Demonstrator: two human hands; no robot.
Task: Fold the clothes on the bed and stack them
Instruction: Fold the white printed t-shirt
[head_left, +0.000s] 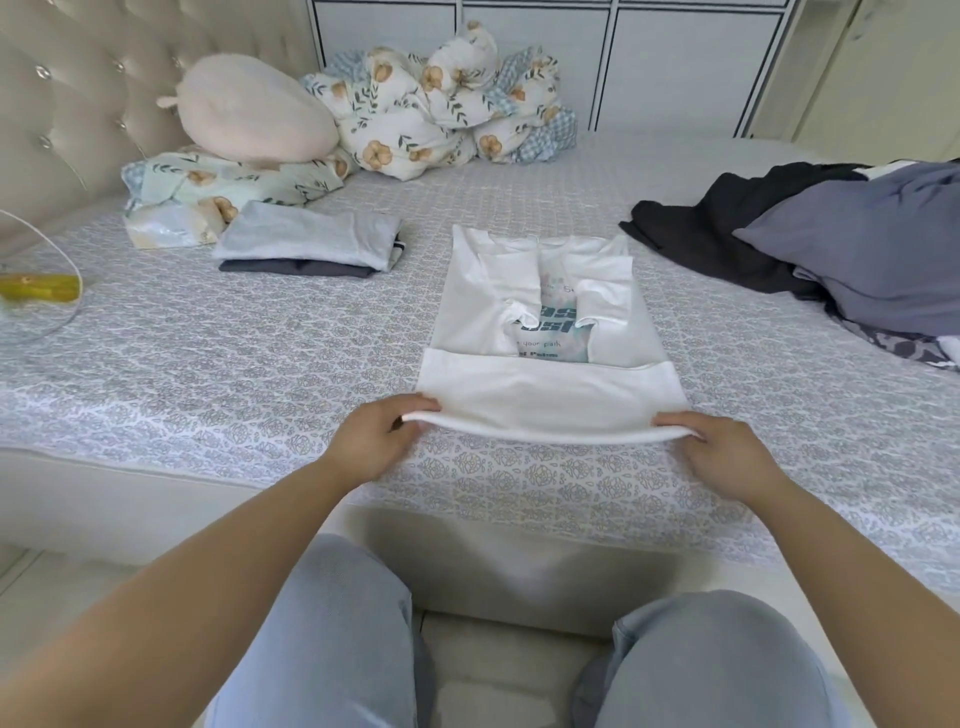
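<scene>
Nearest the camera, two knees in light grey trousers (322, 639) face the foot edge of the bed (208, 364), with a strip of pale floor between them and the mattress side. Both forearms reach forward over that edge. The left hand (371, 441) and the right hand (727, 457) each pinch a near corner of the white T-shirt (550, 395), thumbs on top and fingers (415, 402) curled under the folded hem, so the near edge hangs lifted in a shallow sag just above the sheet. The wrists are level and spread the width of the garment.

The shirt lies in the middle of the bed, sleeves folded inward over a blue printed front, its bottom part turned up in a band. Bare patterned sheet lies on both sides of it and along the near edge.

Further left sits a stack of folded grey clothes (311, 244), well apart from the shirt. To the right lies a pile of unfolded dark clothes (831, 249). At the far side rest a floral duvet (441, 104) and a pink pillow (254, 114) against the tufted headboard (78, 78).
</scene>
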